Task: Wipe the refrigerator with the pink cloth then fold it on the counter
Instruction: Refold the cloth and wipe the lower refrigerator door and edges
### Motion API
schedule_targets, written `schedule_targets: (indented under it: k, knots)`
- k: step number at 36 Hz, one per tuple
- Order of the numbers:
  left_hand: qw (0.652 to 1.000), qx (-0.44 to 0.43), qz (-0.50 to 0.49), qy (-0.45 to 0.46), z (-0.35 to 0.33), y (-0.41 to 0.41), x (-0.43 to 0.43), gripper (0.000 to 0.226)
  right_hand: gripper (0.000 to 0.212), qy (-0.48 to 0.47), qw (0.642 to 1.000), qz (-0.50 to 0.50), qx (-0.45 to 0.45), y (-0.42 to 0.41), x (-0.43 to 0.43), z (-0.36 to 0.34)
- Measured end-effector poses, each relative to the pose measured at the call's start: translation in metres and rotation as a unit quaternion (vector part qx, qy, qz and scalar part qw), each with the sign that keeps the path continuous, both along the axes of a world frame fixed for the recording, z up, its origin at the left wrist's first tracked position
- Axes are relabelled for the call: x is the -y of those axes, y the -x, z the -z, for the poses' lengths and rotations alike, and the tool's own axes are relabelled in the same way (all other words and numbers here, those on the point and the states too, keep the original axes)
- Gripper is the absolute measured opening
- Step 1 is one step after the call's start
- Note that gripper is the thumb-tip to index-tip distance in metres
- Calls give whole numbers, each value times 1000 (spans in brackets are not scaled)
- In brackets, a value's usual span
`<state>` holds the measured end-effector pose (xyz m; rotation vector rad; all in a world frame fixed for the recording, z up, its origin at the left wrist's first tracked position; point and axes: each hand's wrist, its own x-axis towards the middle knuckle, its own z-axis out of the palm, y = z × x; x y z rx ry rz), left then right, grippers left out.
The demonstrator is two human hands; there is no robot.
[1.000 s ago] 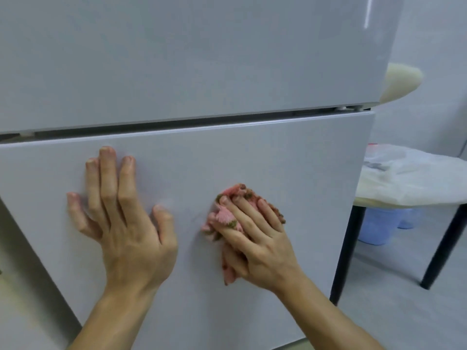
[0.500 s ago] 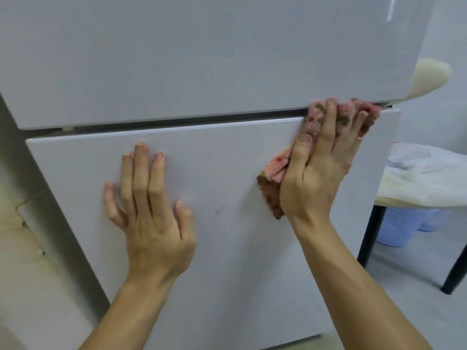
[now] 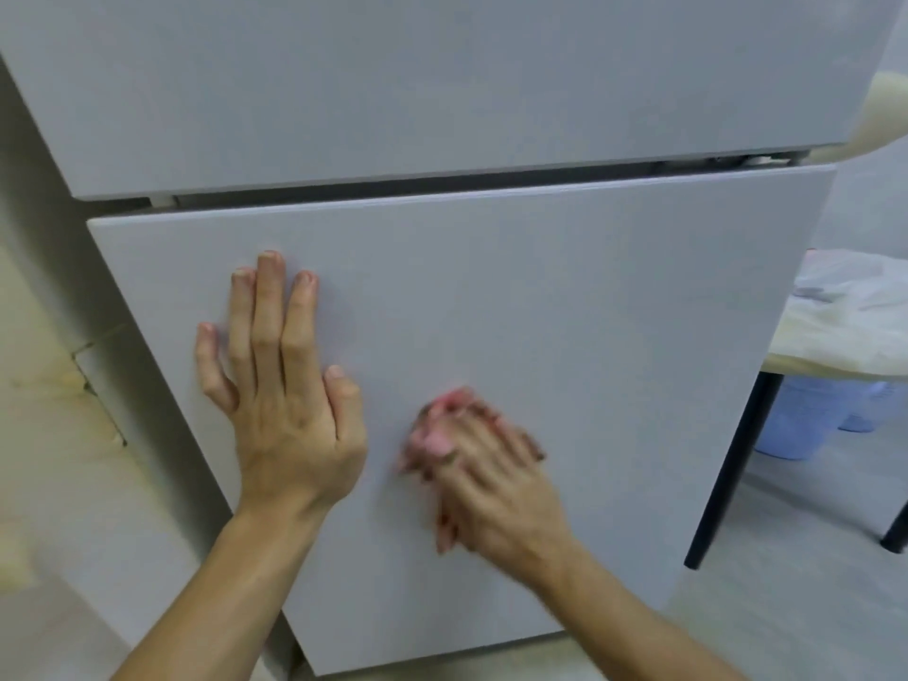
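We see the refrigerator (image 3: 614,312) from close up, its upper door (image 3: 442,90) and lower door (image 3: 638,385) parted by a dark gap. The left hand (image 3: 290,415) lies flat on the lower door, toward its left edge and below its top edge. Its fingers (image 3: 268,317) are straight and close together, the thumb is spread to the side, and it holds nothing.

The right hand (image 3: 496,484) is just beside it, near the middle of the lower door and well clear of the right edge. It is blurred, but we can make out its fingers (image 3: 486,435) bent over the pink cloth (image 3: 435,432), which is bunched under them and pressed against the door. Pink folds show past the fingertips on the upper left. We cannot tell how the thumb lies.

To the right of the refrigerator stands a tabletop (image 3: 835,368) under a pale crumpled cover (image 3: 855,307), on a black leg (image 3: 727,474). A blue bin (image 3: 801,420) sits on the floor (image 3: 810,607) beneath it.
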<state>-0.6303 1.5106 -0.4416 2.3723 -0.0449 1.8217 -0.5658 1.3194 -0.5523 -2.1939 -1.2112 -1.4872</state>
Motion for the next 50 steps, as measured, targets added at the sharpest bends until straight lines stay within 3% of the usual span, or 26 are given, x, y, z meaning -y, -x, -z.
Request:
schedule_targets:
  k: [4, 8, 12, 15, 20, 24, 26, 30, 34, 37, 41, 44, 47, 50]
  knots:
    - [1000, 0, 10, 10, -1, 1, 4, 74, 64, -189, 981, 30, -30, -7, 18, -69]
    - [1000, 0, 9, 5, -2, 3, 2, 74, 60, -308, 949, 9, -60, -7, 13, -135]
    - [1000, -1, 9, -19, -2, 7, -9, 76, 55, -372, 926, 19, -56, 3, -33, -147]
    - [1000, 2, -5, -26, 1, 8, -16, 75, 48, -305, 952, -16, -17, 16, -73, -117]
    - [999, -9, -4, -30, 8, 12, -24, 72, 56, -88, 994, -56, -4, 24, -85, -13]
    - [1000, -5, 1, -22, 9, 10, -23, 71, 80, 100, 994, -34, -19, 19, -42, 50]
    - [1000, 3, 1, -16, 9, 8, -20, 70, 77, 116, 993, -22, -9, 13, -24, 52]
    - [1000, 19, -4, -2, 10, 5, -15, 67, 95, -7, 1000, 5, -7, -4, 8, 15]
    - [1000, 16, 1, 0, 10, 4, -15, 68, 59, -169, 985, 23, -14, -10, 23, -53]
    - [1000, 13, 4, -4, 10, 6, -17, 67, 58, -274, 960, 34, -38, -10, 12, -89]
    - [1000, 5, 5, -11, 9, 8, -20, 67, 60, -372, 926, 46, -30, -5, -23, -88]
    - [1000, 3, 8, -12, 9, 8, -21, 68, 53, -282, 959, 9, -29, 2, -38, -43]
    - [1000, 8, 8, -14, 9, 6, -22, 68, 41, -39, 997, -62, -19, 5, -31, 35]
    - [1000, 12, 9, -11, 9, 5, -21, 67, 63, 157, 986, -41, -26, 11, -9, 95]
